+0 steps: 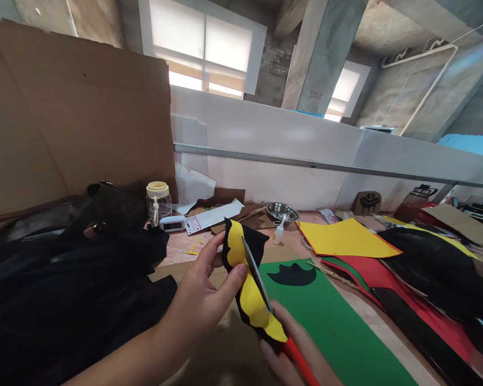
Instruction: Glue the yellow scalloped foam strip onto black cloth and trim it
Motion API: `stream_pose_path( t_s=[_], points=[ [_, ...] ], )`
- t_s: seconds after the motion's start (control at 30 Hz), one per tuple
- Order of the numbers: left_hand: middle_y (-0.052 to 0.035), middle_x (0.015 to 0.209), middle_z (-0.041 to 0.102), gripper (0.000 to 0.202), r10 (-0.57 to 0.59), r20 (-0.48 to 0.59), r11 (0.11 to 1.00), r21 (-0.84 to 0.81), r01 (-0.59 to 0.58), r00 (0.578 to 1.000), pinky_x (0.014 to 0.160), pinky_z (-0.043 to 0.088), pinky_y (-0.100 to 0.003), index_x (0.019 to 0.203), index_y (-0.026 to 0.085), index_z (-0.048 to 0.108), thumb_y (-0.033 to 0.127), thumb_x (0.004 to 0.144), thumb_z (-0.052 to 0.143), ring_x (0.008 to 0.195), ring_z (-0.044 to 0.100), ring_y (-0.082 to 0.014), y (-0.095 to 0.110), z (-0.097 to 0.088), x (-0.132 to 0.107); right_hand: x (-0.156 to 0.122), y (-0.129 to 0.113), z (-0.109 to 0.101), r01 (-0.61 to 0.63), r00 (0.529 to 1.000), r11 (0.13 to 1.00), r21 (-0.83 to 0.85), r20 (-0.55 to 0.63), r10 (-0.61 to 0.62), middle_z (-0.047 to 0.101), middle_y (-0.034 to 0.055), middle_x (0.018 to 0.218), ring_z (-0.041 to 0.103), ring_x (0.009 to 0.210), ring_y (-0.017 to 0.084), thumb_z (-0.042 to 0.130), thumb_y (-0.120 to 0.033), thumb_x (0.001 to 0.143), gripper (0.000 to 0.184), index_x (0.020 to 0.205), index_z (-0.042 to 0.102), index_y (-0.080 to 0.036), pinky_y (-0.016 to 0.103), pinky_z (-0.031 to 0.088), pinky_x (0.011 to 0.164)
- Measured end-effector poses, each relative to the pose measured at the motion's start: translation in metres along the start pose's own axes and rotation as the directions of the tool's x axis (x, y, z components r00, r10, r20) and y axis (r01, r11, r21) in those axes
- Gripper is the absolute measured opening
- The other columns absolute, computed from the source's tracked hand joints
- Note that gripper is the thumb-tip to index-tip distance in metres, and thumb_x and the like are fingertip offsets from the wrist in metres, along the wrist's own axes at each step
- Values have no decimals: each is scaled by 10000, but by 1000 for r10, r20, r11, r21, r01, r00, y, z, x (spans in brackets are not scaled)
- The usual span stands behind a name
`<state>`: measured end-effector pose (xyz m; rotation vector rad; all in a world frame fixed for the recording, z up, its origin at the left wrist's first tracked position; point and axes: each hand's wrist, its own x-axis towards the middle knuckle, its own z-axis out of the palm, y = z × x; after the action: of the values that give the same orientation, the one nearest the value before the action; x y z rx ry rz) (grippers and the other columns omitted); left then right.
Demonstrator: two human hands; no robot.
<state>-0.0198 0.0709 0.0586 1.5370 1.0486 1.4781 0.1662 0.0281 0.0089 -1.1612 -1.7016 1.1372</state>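
Note:
My left hand (209,284) pinches a black sheet piece with a wavy-edged yellow piece (236,244) on top, the thumb pressing the yellow face. They look like craft foam or felt; which one I cannot tell. In my right hand (284,343) is a pair of scissors (257,274) with a red handle, one grey blade lying over the yellow piece and pointing up and away. The other blade is hidden behind the sheets. Beyond my right hand, a black cut-out (293,274) with a scalloped edge lies on a green sheet (326,321).
Dark cloth (84,300) is heaped at left before a cardboard panel (76,118). At the back stand a jar (158,201), a small bottle (278,235) and a metal bowl (282,211). Yellow sheets (346,238), red sheets (370,276) and a long black object (422,327) lie right.

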Motion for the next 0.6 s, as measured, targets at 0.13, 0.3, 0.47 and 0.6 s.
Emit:
stream_pose_path(
  t_s=[0.13,0.3,0.47,0.6],
  points=[
    [-119,1226,719,521,-23,4,1000,-1,23,1000,667,635,-276,1333,217,542,465,897,685,1102,702,-274,-3,0,-3,1,1,2,7,1000,1000,15,4,-7,666,47,886,603,814,227,677,-411,834,250,997,671,-221,346,522,754],
    [-89,1212,715,481,-24,35,998,-50,26,999,687,636,-260,1335,255,552,470,925,683,1113,692,-258,-6,0,-3,1,0,1,9,1000,1000,15,8,-10,677,46,889,605,815,224,698,-383,803,259,1004,671,-222,331,520,755],
    [-85,1264,699,486,-40,31,997,-61,42,999,666,622,-233,1351,268,552,469,931,689,1171,669,-262,-7,0,-2,1,-1,1,-5,1000,1000,10,-3,5,690,38,895,617,826,225,691,-343,793,239,999,674,-224,322,518,760],
    [-90,1234,708,497,-46,47,997,-68,49,998,650,620,-237,1359,266,549,482,932,685,1145,676,-265,-7,-1,-3,2,2,4,-17,999,1000,-5,-27,17,692,37,881,611,809,230,689,-336,784,218,969,678,-223,335,514,746]
  ],
)
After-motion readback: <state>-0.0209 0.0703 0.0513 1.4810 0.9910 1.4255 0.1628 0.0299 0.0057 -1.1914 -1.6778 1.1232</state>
